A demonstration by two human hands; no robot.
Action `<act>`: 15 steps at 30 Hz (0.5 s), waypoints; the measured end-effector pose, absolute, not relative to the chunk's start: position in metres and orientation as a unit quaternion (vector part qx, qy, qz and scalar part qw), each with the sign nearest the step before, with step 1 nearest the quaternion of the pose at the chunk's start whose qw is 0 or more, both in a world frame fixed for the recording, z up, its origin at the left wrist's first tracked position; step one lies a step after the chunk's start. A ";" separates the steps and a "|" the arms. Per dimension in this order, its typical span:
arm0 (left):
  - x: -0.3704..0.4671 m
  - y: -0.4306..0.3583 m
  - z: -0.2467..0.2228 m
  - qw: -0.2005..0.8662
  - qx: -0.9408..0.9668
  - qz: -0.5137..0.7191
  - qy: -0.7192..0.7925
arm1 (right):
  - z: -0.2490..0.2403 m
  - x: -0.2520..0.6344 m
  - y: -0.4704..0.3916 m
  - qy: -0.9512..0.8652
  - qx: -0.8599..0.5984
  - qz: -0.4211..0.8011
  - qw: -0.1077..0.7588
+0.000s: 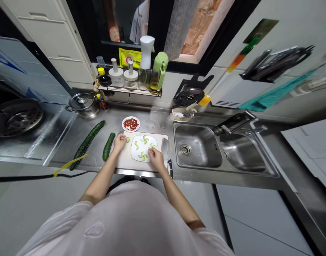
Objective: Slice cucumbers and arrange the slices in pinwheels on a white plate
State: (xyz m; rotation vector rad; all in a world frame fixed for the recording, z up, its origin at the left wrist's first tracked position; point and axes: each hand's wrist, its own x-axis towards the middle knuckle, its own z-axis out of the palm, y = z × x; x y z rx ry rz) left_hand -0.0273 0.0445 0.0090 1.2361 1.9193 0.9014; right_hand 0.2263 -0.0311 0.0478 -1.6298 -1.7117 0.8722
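Observation:
A white square plate (pixel 136 155) rests on a pale cutting board (pixel 122 161), with thin cucumber slices (pixel 143 156) laid out on it in curved, petal-like groups. My right hand (pixel 157 159) is over the plate's right side, its fingers pinched at a cucumber slice (pixel 152 145) there. Over the board's left part, my left hand (pixel 120 143) has its fingers drawn together; what they hold, if anything, is too small to make out. Close to those fingertips lie a few loose cucumber slices (pixel 127 139). A knife (pixel 165 149) lies along the board's right edge, its black handle toward me.
Left of the board lie a cut cucumber (pixel 109 146) and a long whole one (pixel 89 142). Behind it stands a small plate of red pieces (pixel 131 124). A double sink (pixel 197 145) is at right, a lidded pot (pixel 83 105) at back left. A shelf (pixel 128 89) holds bottles and jars.

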 end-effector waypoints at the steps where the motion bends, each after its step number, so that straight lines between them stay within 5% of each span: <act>1: -0.026 0.043 0.013 0.362 0.464 0.369 0.720 | 0.051 0.225 -0.027 -0.652 -0.614 0.323 0.305; 15: 0.015 0.000 0.080 0.534 0.579 0.368 0.493 | 0.093 0.188 0.000 -0.773 -0.519 0.277 0.236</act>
